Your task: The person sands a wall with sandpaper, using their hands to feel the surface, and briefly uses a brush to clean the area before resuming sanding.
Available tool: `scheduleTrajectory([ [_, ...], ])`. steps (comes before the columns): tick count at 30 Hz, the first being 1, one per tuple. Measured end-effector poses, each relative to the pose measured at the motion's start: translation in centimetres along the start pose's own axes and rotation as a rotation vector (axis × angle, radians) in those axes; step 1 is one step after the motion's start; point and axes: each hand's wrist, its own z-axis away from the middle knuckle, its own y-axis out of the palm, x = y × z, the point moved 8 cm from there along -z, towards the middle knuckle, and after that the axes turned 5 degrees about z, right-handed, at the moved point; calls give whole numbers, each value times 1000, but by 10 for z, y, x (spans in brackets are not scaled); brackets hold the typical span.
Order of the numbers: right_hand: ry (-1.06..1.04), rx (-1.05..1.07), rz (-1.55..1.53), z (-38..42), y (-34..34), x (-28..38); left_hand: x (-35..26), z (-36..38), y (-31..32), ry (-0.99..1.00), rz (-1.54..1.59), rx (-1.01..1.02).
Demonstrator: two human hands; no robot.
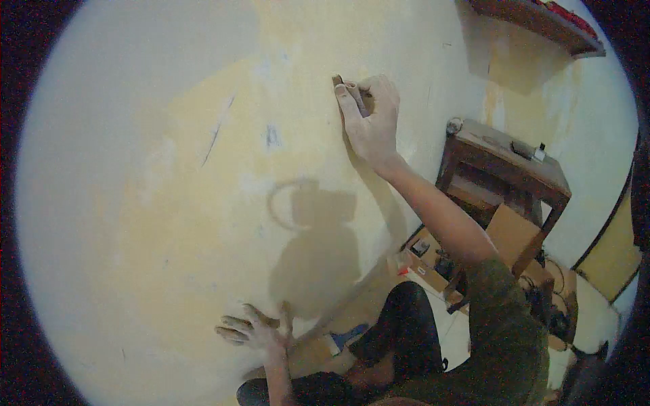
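Observation:
My right hand (376, 115) is raised against the wall (196, 223), fingers closed round a folded piece of sandpaper (359, 99). The sandpaper looks brown and curled, and one edge faces the wall. Pale dust coats the hand. Lower down, my left hand (261, 330) has its fingers spread against the wall and holds nothing. Between the hands the wall shows worn yellow and whitish patches, a dark scratch (218, 132) and a small bluish-grey mark (272, 137).
On the right stands a dark wooden table (514, 152) with small items on top. Beneath it are a cardboard box (512, 237) and clutter. A shelf (542, 24) juts out at upper right. Near my bent knees lies a blue tool (349, 337), possibly a brush.

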Motion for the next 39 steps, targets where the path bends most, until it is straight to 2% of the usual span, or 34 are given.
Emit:
scheduleTrajectory([
  [1, -60, 21, 45, 0, -2, 4, -1, 3, -1, -17, -7, 19],
  [4, 349, -128, -217, -59, 10, -44, 2, 3, -1, -15, -26, 59],
  [5, 237, -156, -182, -62, 11, -39, 2, 3, -1, -6, -26, 56],
  [8, 122, -89, -20, -24, 7, -17, -1, 0, -4, 21, -21, 1],
  [9, 125, 66, 11, -9, 0, 3, -3, -3, -6, 32, -21, -25],
  [12, 386, 174, -32, -22, 5, -23, -9, -9, -14, 46, 48, -76],
  [13, 510, 106, -123, -37, 12, -44, -9, -11, -13, 55, 38, -80],
  [16, 510, -50, -162, -56, 16, -54, -3, -4, -8, 71, 7, -79],
  [17, 535, 8, -102, -46, 16, -53, 2, 0, -3, 73, -7, -75],
  [20, 412, 241, -43, 1, 7, -16, -6, -8, -14, 73, 7, -98],
  [21, 395, 239, 42, -1, 3, -15, -11, -12, -17, 68, 21, -116],
  [24, 555, 62, -105, -47, 9, -49, 19, 14, 18, 86, -82, -48],
  [25, 536, 36, -55, -53, 9, -50, 13, 9, 10, 74, -47, -44],
  [28, 466, 84, -53, -27, 8, -35, -1, 3, -4, 24, 10, -29],
  [31, 445, 279, -10, -16, 5, -20, -3, -1, -5, 11, -11, -35],
  [33, 467, 77, -82, -57, 16, -50, -6, -5, -14, 66, 25, -70],
  [35, 285, -151, 36, -76, 10, -50, -6, -5, -12, 67, 9, -93],
  [36, 307, -122, 38, -68, 9, -46, -5, -3, -10, 63, 4, -107],
  [38, 349, -67, 35, -34, -3, -26, 3, 4, 1, 48, -10, -2],
  [39, 395, 66, -62, -7, 5, -24, 6, 7, 6, 35, -21, 43],
])
